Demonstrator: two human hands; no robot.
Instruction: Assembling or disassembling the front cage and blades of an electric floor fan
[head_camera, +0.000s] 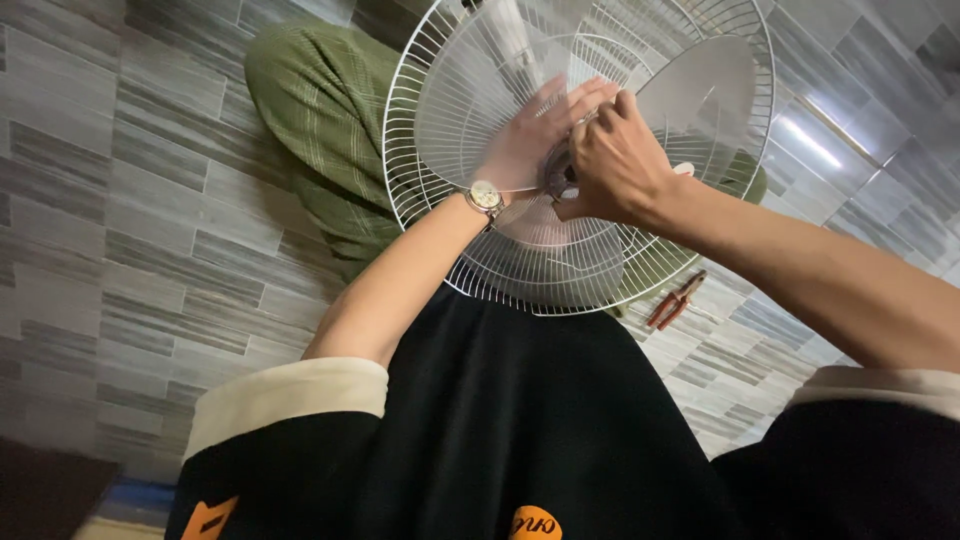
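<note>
I am sitting on a floor (150, 200) of long grey tiles with streaked, wood-like grain, laid in staggered rows. A bright streak of light (812, 143) is reflecting off the tiles at upper right. A dark brown surface (40, 490) is showing at the bottom left corner.

Grey tiled floor (150, 220) — red-handled pliers (677, 299).

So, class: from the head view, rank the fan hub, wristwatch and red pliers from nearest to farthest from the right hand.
From the right hand:
1. Fan hub, touching its fingers, at the grille's centre.
2. Wristwatch, to the left, on the other wrist.
3. Red pliers, lower right on the floor.
</note>
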